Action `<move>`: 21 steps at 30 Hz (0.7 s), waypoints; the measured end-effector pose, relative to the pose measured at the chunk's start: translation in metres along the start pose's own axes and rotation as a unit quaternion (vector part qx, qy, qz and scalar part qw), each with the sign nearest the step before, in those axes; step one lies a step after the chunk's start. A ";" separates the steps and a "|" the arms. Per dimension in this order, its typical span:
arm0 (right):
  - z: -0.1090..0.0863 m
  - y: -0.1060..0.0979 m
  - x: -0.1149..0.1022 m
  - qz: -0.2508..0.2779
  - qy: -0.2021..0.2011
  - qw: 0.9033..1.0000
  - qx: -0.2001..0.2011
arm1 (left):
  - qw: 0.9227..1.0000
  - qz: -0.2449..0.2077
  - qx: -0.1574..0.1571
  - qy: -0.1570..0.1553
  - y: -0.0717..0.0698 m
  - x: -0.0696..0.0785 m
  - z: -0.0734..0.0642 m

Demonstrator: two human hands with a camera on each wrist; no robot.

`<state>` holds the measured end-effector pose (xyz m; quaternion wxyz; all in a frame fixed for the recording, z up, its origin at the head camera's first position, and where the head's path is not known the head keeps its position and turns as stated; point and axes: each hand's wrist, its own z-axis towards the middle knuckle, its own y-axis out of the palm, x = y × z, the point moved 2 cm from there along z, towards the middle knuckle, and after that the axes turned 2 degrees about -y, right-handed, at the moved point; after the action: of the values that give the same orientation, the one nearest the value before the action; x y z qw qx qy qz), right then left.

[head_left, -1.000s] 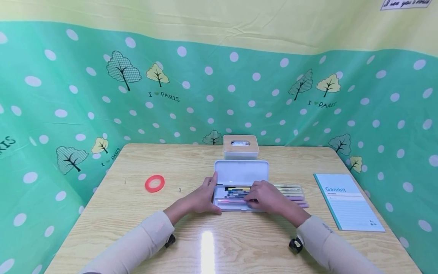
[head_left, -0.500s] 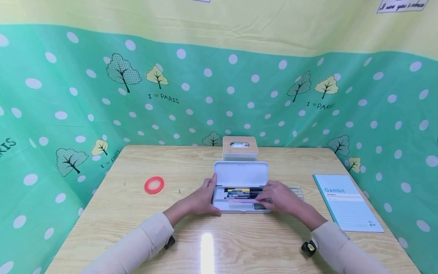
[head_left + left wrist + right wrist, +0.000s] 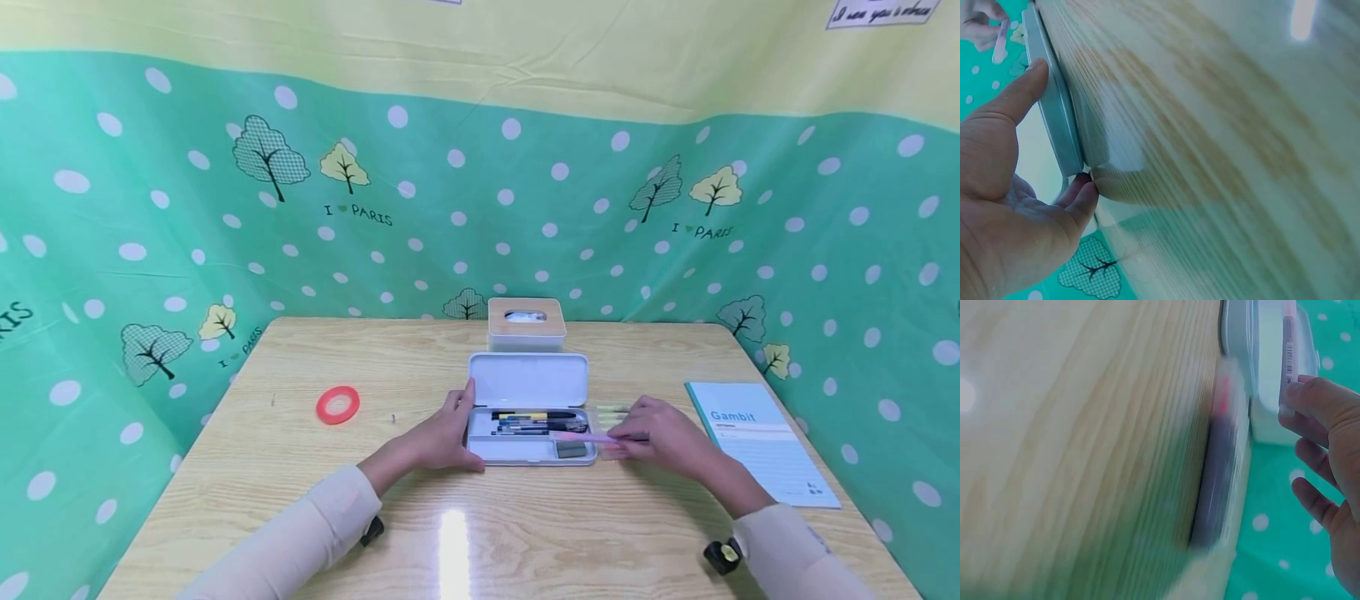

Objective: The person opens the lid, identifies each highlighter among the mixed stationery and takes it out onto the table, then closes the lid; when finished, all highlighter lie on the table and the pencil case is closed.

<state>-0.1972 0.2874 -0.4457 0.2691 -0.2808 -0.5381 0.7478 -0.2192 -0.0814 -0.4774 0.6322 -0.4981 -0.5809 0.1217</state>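
An opened white pencil case (image 3: pixel 529 380) lies on the table with its lid raised. Dark and yellow pens (image 3: pixel 517 423) fill its back section, and a dark grey eraser (image 3: pixel 572 450) sits at the front right. My left hand (image 3: pixel 444 433) grips the case's left end, thumb on the front wall and fingers at the corner. Just past the right end, my right hand (image 3: pixel 663 435) pinches a slim pink-purple pen (image 3: pixel 1288 362) between thumb and index finger. The pen's tip reaches over the case. Partly hidden by this hand, more pens (image 3: pixel 1215 469) lie on the table.
Behind the case stands a tissue box (image 3: pixel 527 340) with a wooden top. A notebook (image 3: pixel 776 458) lies at the right, and a red ring-shaped roll of tape (image 3: pixel 337 406) at the left. A dotted green curtain (image 3: pixel 420 200) hangs beyond the table's back edge.
My right hand has drawn the pink-purple pen out of the case's front section and moved right, uncovering the eraser. The left hand has stayed on the case.
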 end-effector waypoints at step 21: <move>-0.062 -0.009 0.032 -0.018 -0.001 0.998 0.052 | 1.000 0.006 0.005 0.006 -0.001 -0.001 0.001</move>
<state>-0.1745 0.3525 -0.4572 0.2963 -0.2556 -0.5036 0.7702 -0.2201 -0.0820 -0.4775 0.6372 -0.4993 -0.5736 0.1254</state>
